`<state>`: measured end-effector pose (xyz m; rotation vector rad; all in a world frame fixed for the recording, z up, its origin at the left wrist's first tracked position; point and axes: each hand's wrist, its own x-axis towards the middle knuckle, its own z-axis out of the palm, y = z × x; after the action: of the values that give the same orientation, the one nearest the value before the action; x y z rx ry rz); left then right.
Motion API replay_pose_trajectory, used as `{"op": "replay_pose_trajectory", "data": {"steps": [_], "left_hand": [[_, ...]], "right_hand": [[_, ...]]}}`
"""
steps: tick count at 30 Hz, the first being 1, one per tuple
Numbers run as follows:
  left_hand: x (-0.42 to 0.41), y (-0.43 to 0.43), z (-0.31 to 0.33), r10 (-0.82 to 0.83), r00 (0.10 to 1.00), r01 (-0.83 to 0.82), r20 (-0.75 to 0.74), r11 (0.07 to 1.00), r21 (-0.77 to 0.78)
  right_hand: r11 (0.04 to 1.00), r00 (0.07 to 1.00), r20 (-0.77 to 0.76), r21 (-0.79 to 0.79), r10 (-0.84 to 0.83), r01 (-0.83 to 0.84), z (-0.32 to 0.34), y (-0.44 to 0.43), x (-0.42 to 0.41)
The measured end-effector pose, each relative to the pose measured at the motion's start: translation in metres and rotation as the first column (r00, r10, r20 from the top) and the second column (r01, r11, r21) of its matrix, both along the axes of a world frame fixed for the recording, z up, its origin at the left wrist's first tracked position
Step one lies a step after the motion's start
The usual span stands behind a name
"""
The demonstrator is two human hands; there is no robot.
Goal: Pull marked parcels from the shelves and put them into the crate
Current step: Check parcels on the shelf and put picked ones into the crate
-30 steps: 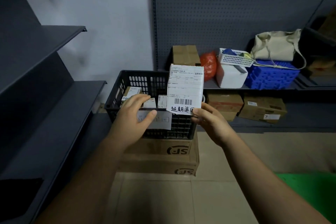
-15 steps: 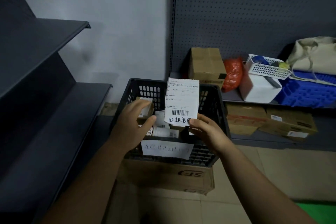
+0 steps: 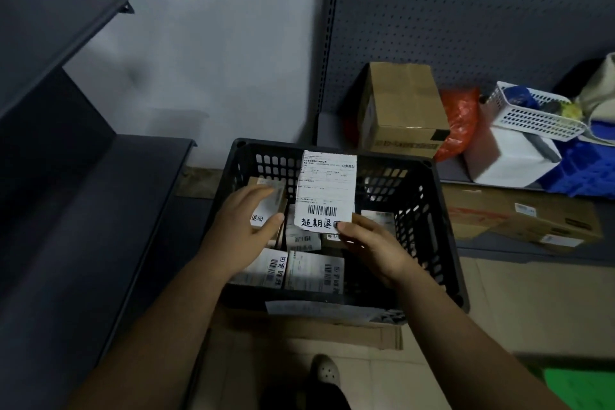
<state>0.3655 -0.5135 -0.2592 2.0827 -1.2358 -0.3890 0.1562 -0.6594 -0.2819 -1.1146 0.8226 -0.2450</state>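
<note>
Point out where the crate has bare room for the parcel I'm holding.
The crate looks barest along its right wall, beside the right hand that pinches the held parcel; that corner is dim. The left and middle are crowded: labelled parcels lie packed under and before the left hand.

We note the labelled parcel (image 3: 326,190) lowered from above the rim to inside the crate (image 3: 446,226), right grip (image 3: 376,248) down with it, pinching its lower corner, left grip (image 3: 243,233) gone from the front rim, now resting on a rear-left parcel (image 3: 268,208) inside.
</note>
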Motion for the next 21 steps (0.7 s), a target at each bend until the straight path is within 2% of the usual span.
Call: {"op": "replay_pose_trajectory", "data": {"steps": [7,13,21], "left_hand": [[0.011,-0.023,-0.021,0.049,0.999,-0.049,-0.014,0.998,0.036],[0.014,-0.035,-0.048,0.078,0.996,-0.074,-0.038,0.993,0.089],[0.024,-0.047,-0.088,0.044,0.994,-0.030,-0.099,0.990,0.139]], "right_hand": [[0.992,0.996,-0.052,0.107,0.077,-0.071,-0.037,-0.030,0.028],[0.980,0.994,-0.110,0.197,0.016,0.006,-0.070,-0.051,0.035],[0.980,0.958,-0.288,0.187,-0.005,0.061,-0.117,-0.061,0.054]]}}
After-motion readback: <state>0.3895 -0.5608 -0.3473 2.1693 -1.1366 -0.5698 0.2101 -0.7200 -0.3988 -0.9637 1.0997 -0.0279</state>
